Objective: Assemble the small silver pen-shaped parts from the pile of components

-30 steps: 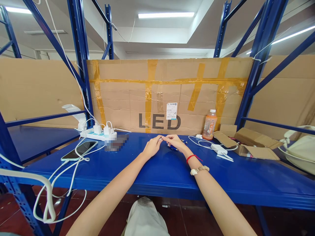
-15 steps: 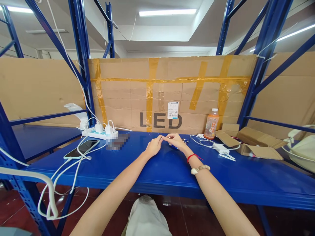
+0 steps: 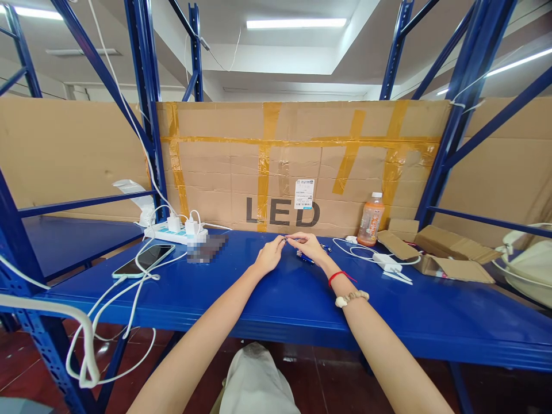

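My left hand (image 3: 269, 254) and my right hand (image 3: 309, 247) meet over the middle of the blue shelf (image 3: 276, 299), fingers pinched together. Between the fingertips is a thin small thing (image 3: 290, 239), too small to name. A blue pen (image 3: 305, 258) lies on the shelf just under my right hand. My right wrist wears a red string and a bead bracelet.
A phone (image 3: 144, 260) on a white cable and a power strip (image 3: 175, 233) with chargers lie at the left. An orange drink bottle (image 3: 371, 219), a white charger (image 3: 385, 263) and open cardboard boxes (image 3: 440, 253) stand at the right, before a taped cardboard wall marked LED.
My two hands have drawn slightly apart, so the thin thing now shows between the fingertips. The camera view shifted a little.
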Demonstrator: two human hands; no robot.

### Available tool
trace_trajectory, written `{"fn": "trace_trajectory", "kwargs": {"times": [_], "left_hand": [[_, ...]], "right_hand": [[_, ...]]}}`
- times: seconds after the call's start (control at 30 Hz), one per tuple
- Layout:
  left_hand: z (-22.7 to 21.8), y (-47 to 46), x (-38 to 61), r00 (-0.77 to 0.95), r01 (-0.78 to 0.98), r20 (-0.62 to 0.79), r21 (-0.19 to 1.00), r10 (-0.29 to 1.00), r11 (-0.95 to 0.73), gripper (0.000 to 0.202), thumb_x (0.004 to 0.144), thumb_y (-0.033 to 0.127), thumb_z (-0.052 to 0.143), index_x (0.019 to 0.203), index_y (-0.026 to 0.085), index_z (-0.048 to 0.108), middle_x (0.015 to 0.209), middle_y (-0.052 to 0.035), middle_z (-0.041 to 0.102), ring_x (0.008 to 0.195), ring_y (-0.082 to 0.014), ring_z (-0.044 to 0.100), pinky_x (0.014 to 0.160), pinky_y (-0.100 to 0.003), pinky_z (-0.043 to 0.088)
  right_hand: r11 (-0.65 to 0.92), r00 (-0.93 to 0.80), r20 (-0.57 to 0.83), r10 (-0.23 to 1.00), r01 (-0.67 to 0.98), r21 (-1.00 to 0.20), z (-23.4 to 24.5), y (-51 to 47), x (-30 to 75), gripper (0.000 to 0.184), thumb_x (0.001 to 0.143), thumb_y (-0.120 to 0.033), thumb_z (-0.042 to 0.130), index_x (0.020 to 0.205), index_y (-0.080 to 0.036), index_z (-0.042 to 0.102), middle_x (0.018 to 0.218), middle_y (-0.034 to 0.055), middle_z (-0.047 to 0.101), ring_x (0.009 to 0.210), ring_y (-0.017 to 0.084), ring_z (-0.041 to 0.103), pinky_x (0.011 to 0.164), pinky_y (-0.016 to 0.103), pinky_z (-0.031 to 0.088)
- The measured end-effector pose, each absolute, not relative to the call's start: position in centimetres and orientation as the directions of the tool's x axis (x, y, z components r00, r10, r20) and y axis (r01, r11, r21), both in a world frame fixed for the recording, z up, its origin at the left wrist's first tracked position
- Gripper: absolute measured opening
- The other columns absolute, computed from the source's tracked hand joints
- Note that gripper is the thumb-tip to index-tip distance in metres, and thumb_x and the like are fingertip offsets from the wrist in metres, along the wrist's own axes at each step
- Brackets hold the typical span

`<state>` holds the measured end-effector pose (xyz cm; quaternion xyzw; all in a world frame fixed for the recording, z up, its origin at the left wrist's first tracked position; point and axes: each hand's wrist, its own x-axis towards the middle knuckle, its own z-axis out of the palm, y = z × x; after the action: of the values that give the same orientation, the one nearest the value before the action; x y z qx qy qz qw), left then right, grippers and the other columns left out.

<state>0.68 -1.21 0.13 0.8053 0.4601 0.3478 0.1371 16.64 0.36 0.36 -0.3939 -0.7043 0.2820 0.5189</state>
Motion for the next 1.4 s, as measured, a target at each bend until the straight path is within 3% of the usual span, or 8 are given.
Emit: {"fn": "trace_trajectory", "kwargs": {"times": [0.2,0.37,0.6,0.77,1.1,1.4], "left_hand": [[0.38,-1.61,0.53,0.370,0.643,0.409,0.535,0.834,-0.548,0.033,0.090,0.037,0.021,0.108,0.029,0.047,0.086,-0.0004,0.062,0.083,-0.0187,0.058,0.070,-0.030,0.043],[0.24,-1.57,0.43,0.402,0.628,0.384,0.545,0.831,-0.556,0.033,0.090,0.039,0.020,0.106,0.028,0.046,0.087,-0.0018,0.061,0.084,-0.0198,0.058,0.071,-0.032,0.043],[-0.30,-0.91,0.33,0.468,0.561,0.444,0.519,0.764,-0.646,0.029,0.090,0.032,0.022,0.100,0.020,0.046,0.093,-0.0046,0.059,0.086,-0.0169,0.056,0.073,-0.028,0.043],[-0.12,-1.07,-0.09,0.520,0.605,0.435,0.421,0.735,-0.676,0.027,0.090,0.030,0.024,0.094,0.022,0.050,0.093,-0.0027,0.060,0.086,-0.0170,0.056,0.071,-0.027,0.043],[-0.17,-1.02,-0.12,0.528,0.641,0.440,0.354,0.726,-0.681,0.027,0.089,0.029,0.025,0.091,0.023,0.051,0.075,0.0004,0.059,0.072,-0.0148,0.057,0.062,-0.023,0.042],[0.17,-1.70,0.27,0.478,0.689,0.517,0.280,0.710,-0.668,0.025,0.088,0.022,0.030,0.095,0.021,0.054,0.091,-0.0036,0.062,0.086,-0.0170,0.056,0.074,-0.027,0.043]], "right_hand": [[0.525,-0.176,0.496,0.850,0.232,-0.819,0.49,0.48,16.82,0.035,0.060,-0.039,0.068,0.086,-0.016,0.069,0.082,0.0077,0.067,0.060,0.012,0.056,0.048,0.022,0.043],[0.538,-0.196,0.506,0.840,0.183,-0.823,0.40,0.80,16.93,0.027,0.056,-0.038,0.071,0.074,-0.017,0.069,0.085,0.0068,0.067,0.070,0.015,0.061,0.060,0.025,0.048],[0.480,-0.172,0.451,0.876,0.201,-0.854,0.23,0.67,17.02,0.031,0.054,-0.041,0.070,0.072,-0.015,0.067,0.085,0.0072,0.066,0.062,0.013,0.058,0.044,0.020,0.041],[0.463,-0.206,0.423,0.883,0.222,-0.858,-0.04,0.72,16.92,0.035,0.050,-0.045,0.071,0.065,-0.013,0.065,0.080,0.0066,0.065,0.050,0.007,0.050,0.041,0.020,0.037],[0.472,-0.223,0.425,0.877,0.232,-0.851,0.22,0.35,16.69,0.037,0.045,-0.047,0.072,0.058,-0.014,0.061,0.066,0.0027,0.061,0.050,0.007,0.047,0.043,0.021,0.035],[0.451,-0.217,0.402,0.889,0.274,-0.849,0.43,0.05,16.55,0.037,0.049,-0.049,0.070,0.058,-0.014,0.060,0.050,-0.0029,0.052,0.041,0.005,0.038,0.040,0.020,0.031]]}}
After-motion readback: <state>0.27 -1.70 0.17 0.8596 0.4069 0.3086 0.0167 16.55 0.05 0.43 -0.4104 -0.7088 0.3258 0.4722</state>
